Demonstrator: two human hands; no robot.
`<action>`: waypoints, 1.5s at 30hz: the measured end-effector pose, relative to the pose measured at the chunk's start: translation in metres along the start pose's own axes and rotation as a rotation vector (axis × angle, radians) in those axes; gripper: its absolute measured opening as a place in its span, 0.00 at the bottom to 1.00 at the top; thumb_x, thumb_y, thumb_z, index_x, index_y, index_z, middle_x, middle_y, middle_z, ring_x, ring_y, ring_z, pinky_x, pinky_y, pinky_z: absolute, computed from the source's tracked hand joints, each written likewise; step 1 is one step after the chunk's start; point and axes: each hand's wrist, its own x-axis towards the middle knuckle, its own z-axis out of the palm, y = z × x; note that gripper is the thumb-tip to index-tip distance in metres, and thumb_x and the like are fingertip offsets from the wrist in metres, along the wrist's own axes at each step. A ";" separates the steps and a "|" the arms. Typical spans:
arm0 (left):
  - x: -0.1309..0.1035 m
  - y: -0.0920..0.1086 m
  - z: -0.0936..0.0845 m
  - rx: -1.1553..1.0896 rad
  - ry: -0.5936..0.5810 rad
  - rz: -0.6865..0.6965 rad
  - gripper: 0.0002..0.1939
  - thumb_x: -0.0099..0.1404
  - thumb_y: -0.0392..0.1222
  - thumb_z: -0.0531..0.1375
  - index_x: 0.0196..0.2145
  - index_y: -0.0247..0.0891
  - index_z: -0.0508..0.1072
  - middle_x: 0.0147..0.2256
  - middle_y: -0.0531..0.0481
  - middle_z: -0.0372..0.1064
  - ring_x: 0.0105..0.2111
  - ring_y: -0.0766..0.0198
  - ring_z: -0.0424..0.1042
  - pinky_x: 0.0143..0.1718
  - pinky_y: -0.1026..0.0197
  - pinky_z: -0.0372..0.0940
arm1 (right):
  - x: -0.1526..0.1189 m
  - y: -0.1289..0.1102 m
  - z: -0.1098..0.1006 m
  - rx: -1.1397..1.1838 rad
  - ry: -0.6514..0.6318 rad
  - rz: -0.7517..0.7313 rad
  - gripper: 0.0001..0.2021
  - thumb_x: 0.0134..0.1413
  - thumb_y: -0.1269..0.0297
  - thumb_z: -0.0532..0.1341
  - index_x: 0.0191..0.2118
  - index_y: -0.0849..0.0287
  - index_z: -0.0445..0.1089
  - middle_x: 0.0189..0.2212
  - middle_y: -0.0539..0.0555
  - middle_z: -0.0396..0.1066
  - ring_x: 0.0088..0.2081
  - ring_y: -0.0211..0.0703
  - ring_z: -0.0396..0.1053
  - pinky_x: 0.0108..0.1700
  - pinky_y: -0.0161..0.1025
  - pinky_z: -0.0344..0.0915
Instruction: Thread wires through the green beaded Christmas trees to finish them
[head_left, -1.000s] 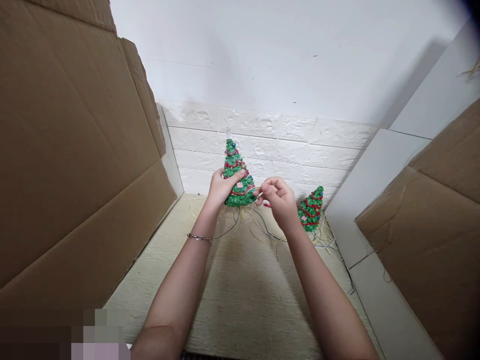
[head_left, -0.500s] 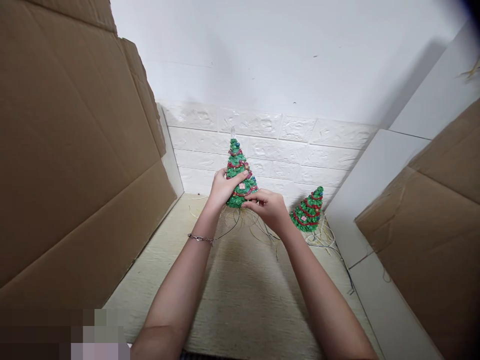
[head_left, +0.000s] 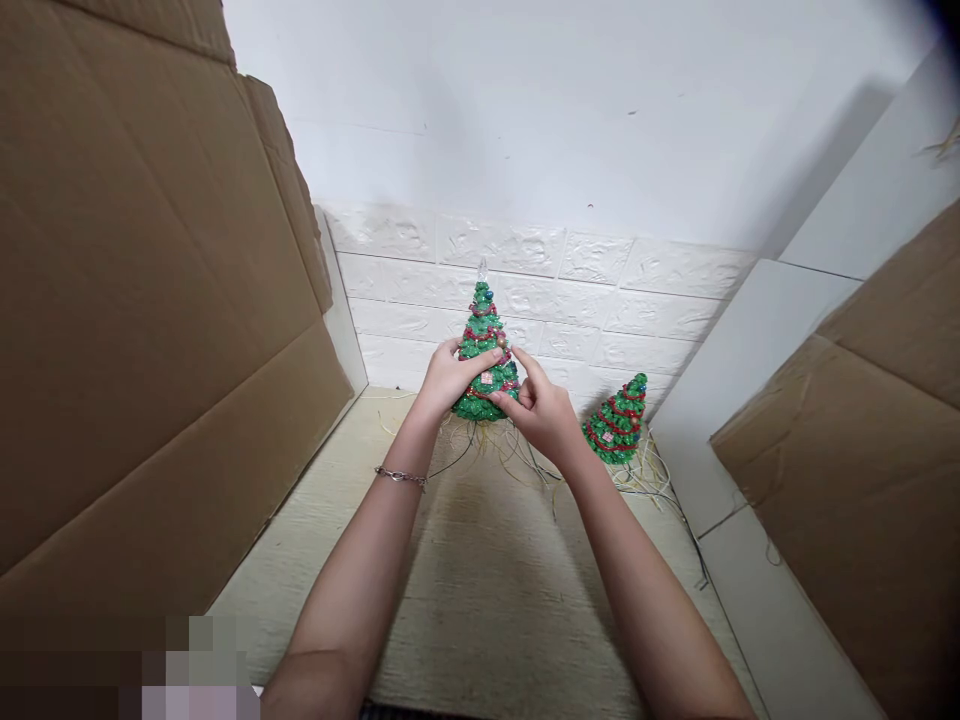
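A small green Christmas tree (head_left: 482, 330) with red garlands, coloured balls and a clear tip stands nearly upright in front of the white brick wall. My left hand (head_left: 448, 380) is wrapped round its left side, the thumb lying across the front above a small pale square. On the right side, my right hand (head_left: 541, 408) has its thumb on the lower front and its index finger raised near the tree's edge, thumb and finger apart. Thin wires (head_left: 480, 450) spread below the tree. A second, similar tree (head_left: 616, 425) leans at the right.
Large cardboard sheets stand at the left (head_left: 150, 300) and right (head_left: 862, 450). White panels (head_left: 780, 350) border the right side. More wires (head_left: 660, 475) tangle around the second tree's base, on the pale wooden surface (head_left: 480, 600).
The held tree has shifted slightly right and turned more upright. My right hand's index finger has lifted away from the thumb and extended upward along the tree's side.
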 end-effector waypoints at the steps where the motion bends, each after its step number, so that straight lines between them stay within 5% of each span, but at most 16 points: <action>1: 0.000 0.000 0.001 -0.004 -0.016 0.002 0.25 0.43 0.50 0.68 0.37 0.33 0.72 0.37 0.43 0.73 0.32 0.60 0.72 0.34 0.60 0.66 | 0.000 0.000 -0.001 -0.030 -0.009 0.002 0.29 0.52 0.54 0.57 0.59 0.59 0.57 0.16 0.42 0.51 0.19 0.34 0.53 0.25 0.33 0.51; 10: 0.001 -0.001 -0.001 -0.005 -0.007 -0.043 0.26 0.43 0.50 0.69 0.38 0.32 0.72 0.37 0.42 0.73 0.34 0.59 0.73 0.35 0.59 0.67 | -0.002 -0.003 -0.003 -0.409 -0.069 -0.036 0.29 0.56 0.51 0.51 0.61 0.57 0.55 0.29 0.57 0.72 0.29 0.47 0.66 0.33 0.41 0.60; 15: 0.001 0.003 -0.009 -0.147 -0.083 -0.105 0.24 0.45 0.48 0.68 0.38 0.32 0.72 0.37 0.43 0.73 0.34 0.60 0.73 0.37 0.58 0.68 | 0.006 0.015 -0.009 0.001 0.067 -0.001 0.25 0.57 0.58 0.49 0.59 0.60 0.58 0.39 0.58 0.69 0.38 0.44 0.66 0.42 0.42 0.63; 19: 0.001 0.005 -0.017 -0.358 -0.158 -0.088 0.27 0.46 0.45 0.68 0.44 0.38 0.67 0.37 0.47 0.72 0.33 0.61 0.72 0.35 0.57 0.69 | 0.008 0.031 -0.015 0.266 -0.202 0.115 0.24 0.49 0.67 0.53 0.54 0.57 0.63 0.43 0.55 0.68 0.38 0.38 0.65 0.43 0.39 0.63; 22: 0.004 0.003 -0.022 -0.462 -0.196 0.006 0.29 0.48 0.49 0.67 0.47 0.41 0.64 0.38 0.49 0.71 0.34 0.62 0.72 0.35 0.57 0.69 | 0.007 0.033 -0.017 0.401 -0.323 0.115 0.25 0.45 0.68 0.57 0.53 0.58 0.64 0.42 0.54 0.69 0.34 0.35 0.66 0.41 0.37 0.64; 26: 0.006 0.001 -0.026 -0.434 -0.235 0.114 0.27 0.52 0.53 0.64 0.47 0.40 0.65 0.39 0.48 0.70 0.36 0.62 0.71 0.38 0.60 0.67 | 0.007 0.025 -0.017 0.421 -0.265 0.087 0.20 0.43 0.67 0.62 0.46 0.59 0.70 0.37 0.53 0.72 0.34 0.36 0.67 0.41 0.37 0.64; 36: 0.010 0.003 -0.048 -0.125 -0.347 0.046 0.21 0.58 0.54 0.59 0.45 0.39 0.71 0.45 0.46 0.70 0.44 0.59 0.68 0.41 0.61 0.63 | 0.004 0.010 -0.028 0.134 -0.140 0.032 0.16 0.42 0.68 0.63 0.42 0.60 0.73 0.31 0.52 0.73 0.29 0.36 0.66 0.35 0.35 0.62; 45: 0.008 0.010 -0.041 -0.287 -0.172 -0.095 0.24 0.49 0.63 0.60 0.34 0.39 0.71 0.24 0.51 0.66 0.25 0.64 0.66 0.30 0.62 0.64 | 0.004 0.013 -0.019 -0.148 -0.042 0.014 0.17 0.40 0.58 0.65 0.32 0.56 0.56 0.22 0.44 0.56 0.22 0.33 0.51 0.25 0.32 0.47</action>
